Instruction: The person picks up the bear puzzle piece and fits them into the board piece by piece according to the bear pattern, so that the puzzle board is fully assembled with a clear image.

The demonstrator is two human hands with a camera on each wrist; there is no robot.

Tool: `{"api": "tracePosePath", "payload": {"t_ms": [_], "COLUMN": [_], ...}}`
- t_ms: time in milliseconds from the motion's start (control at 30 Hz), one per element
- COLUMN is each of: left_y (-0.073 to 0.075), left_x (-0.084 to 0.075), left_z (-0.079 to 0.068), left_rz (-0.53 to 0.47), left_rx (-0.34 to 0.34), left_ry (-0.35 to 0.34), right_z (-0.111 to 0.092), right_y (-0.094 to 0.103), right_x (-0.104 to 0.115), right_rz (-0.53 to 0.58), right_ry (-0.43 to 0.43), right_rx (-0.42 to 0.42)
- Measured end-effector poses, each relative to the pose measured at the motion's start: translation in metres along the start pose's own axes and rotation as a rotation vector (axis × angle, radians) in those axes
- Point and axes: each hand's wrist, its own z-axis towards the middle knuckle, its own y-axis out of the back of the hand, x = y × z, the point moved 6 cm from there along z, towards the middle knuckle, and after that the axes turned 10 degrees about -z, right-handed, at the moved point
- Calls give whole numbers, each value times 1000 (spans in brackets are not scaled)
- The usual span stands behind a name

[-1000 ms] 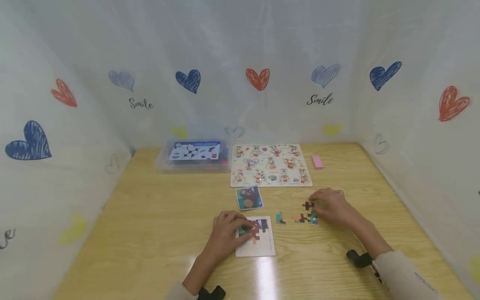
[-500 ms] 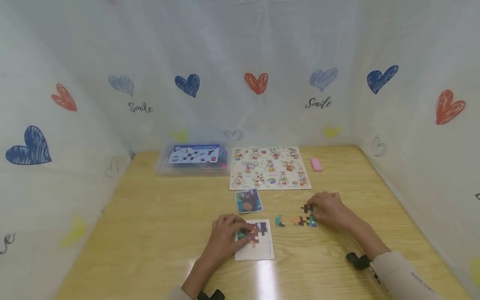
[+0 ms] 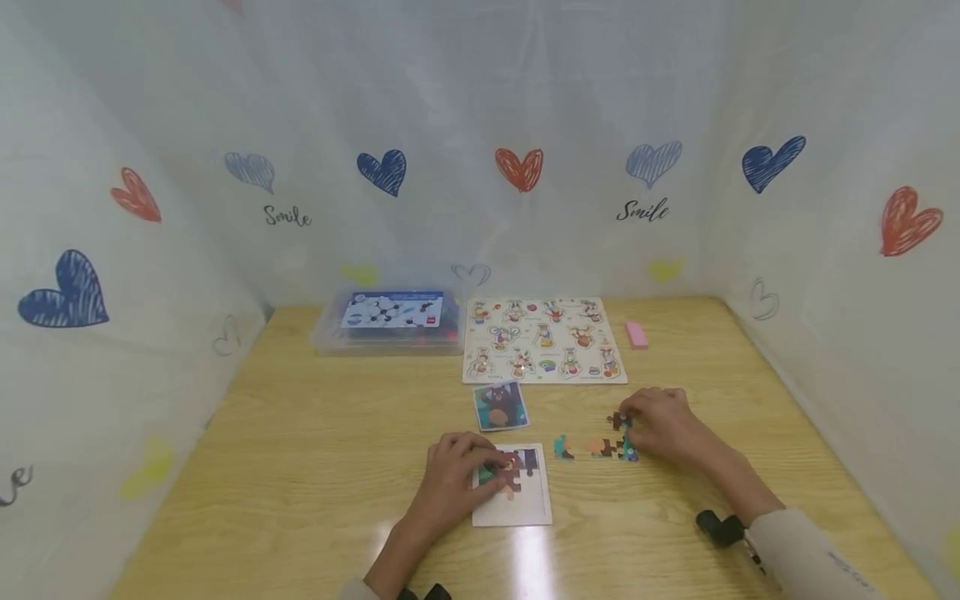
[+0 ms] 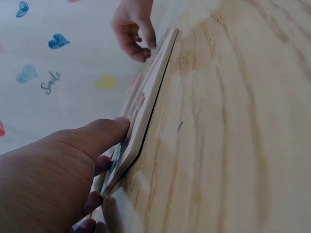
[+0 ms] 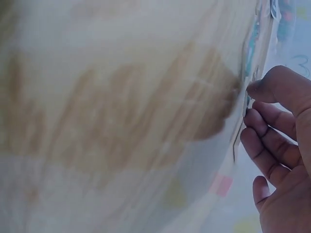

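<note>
A small white puzzle board point(image 3: 517, 510), partly filled with joined bear pieces point(image 3: 512, 475), lies in front of the person. My left hand point(image 3: 453, 475) holds the board at its left side, with thumb and fingertips over the filled part. In the left wrist view, the thumb reaches over the board's edge point(image 4: 154, 92). To the right, my right hand point(image 3: 663, 421) pinches a dark brown puzzle piece point(image 3: 618, 421), partly hidden by its fingers. Just below it lie a blue-green piece point(image 3: 630, 452) and an orange-brown piece point(image 3: 602, 448). A teal piece point(image 3: 562, 448) lies nearer the board.
Behind the board lies a bear picture card point(image 3: 501, 406). Farther back are a clear plastic box point(image 3: 330, 333) with a molecule label, a large board with animal figures point(image 3: 543, 342) and a pink block point(image 3: 636, 335). A curtain with printed hearts point(image 3: 450, 225) encloses the table point(image 3: 337, 417).
The head view has shifted slightly. Both hands stay in nearly the same places, and the puzzle pieces show no clear movement.
</note>
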Motion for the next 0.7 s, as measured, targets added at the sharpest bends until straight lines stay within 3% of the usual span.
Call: {"api": "tracePosePath", "payload": {"t_ms": [167,367,700], "left_y": [3,4,0], "left_x": [-2,-1,-1], "left_z": [2,2,3], "left_rz": [-2,-14,-33], "left_rx": [-7,10,19], "left_ry": [-24,-2,11], "right_z": [1,-1,-6], "right_y": [11,20,23], "right_x": [4,20,44], "right_rz": [-1,47,46], "right_ry": [13,81,149], "right_rx": [-44,-80,-92]}}
